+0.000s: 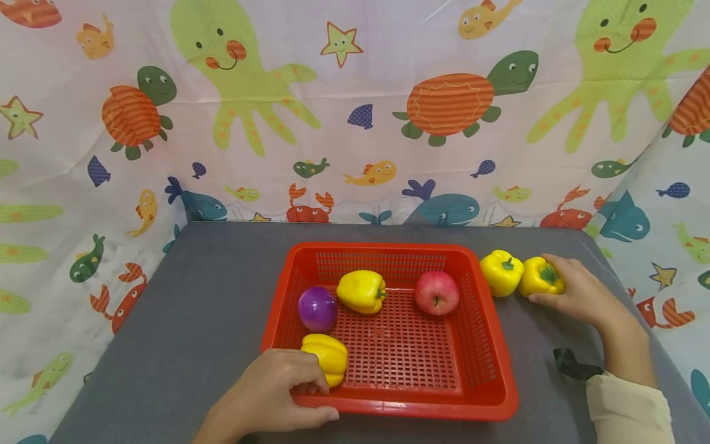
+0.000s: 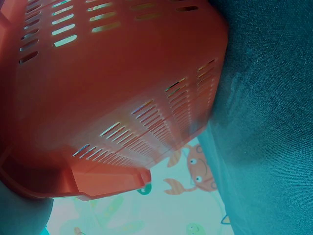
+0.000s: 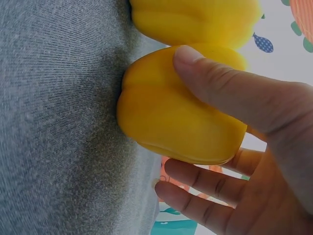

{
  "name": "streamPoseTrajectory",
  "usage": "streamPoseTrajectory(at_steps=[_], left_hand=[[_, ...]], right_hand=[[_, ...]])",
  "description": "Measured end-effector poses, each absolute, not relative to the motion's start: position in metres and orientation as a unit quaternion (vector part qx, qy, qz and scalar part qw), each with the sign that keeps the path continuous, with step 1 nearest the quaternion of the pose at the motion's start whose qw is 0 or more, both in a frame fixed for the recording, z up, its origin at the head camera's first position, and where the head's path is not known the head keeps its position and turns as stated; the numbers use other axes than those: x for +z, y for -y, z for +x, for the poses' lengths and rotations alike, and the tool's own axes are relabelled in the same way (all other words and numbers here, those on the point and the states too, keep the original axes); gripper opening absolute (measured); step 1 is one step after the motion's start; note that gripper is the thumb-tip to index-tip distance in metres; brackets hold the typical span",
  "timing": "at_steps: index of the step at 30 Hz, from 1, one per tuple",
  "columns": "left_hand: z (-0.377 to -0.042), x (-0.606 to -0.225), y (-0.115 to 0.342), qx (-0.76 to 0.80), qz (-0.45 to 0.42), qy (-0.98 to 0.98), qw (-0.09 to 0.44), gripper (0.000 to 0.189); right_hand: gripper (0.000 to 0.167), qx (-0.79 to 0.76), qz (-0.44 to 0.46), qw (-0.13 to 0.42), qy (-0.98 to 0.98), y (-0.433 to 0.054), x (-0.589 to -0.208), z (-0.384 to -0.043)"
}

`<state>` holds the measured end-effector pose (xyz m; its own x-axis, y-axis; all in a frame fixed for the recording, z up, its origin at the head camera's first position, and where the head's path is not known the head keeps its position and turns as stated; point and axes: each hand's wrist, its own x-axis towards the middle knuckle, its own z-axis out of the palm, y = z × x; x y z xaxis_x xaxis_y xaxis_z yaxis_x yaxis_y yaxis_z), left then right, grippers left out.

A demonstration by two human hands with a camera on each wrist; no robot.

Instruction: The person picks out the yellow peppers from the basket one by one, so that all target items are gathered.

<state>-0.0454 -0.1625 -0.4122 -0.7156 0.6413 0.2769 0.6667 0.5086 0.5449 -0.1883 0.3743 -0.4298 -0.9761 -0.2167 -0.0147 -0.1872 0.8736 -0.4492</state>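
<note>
**Both hands on yellow peppers, one in the basket, one on the table**

The right hand (image 1: 577,293) curls its thumb and fingers (image 3: 215,88) round a yellow pepper (image 3: 176,117) on the grey table (image 1: 211,290), touching a second pepper (image 1: 501,272) beside the red basket (image 1: 477,394). Only the right wrist view shows the thumb pressed on top. The left hand (image 1: 277,388) grips a third pepper (image 1: 328,357) at the basket's near left corner; the left wrist view shows just the basket's wall. Inside lie an onion (image 1: 317,308), another pepper (image 1: 361,290) and an apple (image 1: 436,293)

cream sleeve (image 1: 627,407), black wrist strap (image 1: 574,365), bare hands.
</note>
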Motion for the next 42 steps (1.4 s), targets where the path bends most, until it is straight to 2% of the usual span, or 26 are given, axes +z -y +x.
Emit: streamPoseTrajectory(at_steps=[6, 13, 17, 24, 32, 42], left_hand=[[-0.045, -0.412, 0.163, -0.32, -0.386, 0.864, 0.034, 0.022], [-0.046, -0.411, 0.162, -0.319, -0.379, 0.868, 0.025, 0.023], [-0.046, -0.411, 0.163, -0.319, -0.382, 0.867, 0.03, 0.023], [-0.046, -0.411, 0.162, -0.322, -0.38, 0.867, 0.027, 0.023], [-0.046, -0.411, 0.162, -0.323, -0.379, 0.867, 0.023, 0.023], [-0.045, -0.413, 0.163, -0.322, -0.378, 0.868, 0.023, 0.023]], right_hand=[[0.092, -0.236, -0.11, 0.032, -0.965, -0.375, -0.43, -0.188], [0.105, -0.247, -0.097, 0.053, -0.963, -0.373, -0.423, -0.187], [0.105, -0.245, -0.1, 0.06, -0.963, -0.372, -0.416, -0.188], [0.096, -0.225, -0.118, 0.051, -0.966, -0.357, -0.392, -0.184], [0.07, -0.204, -0.203, -0.003, -0.958, -0.306, -0.35, -0.173], [0.057, -0.223, -0.347, 0.015, -0.911, -0.234, -0.328, -0.183]])
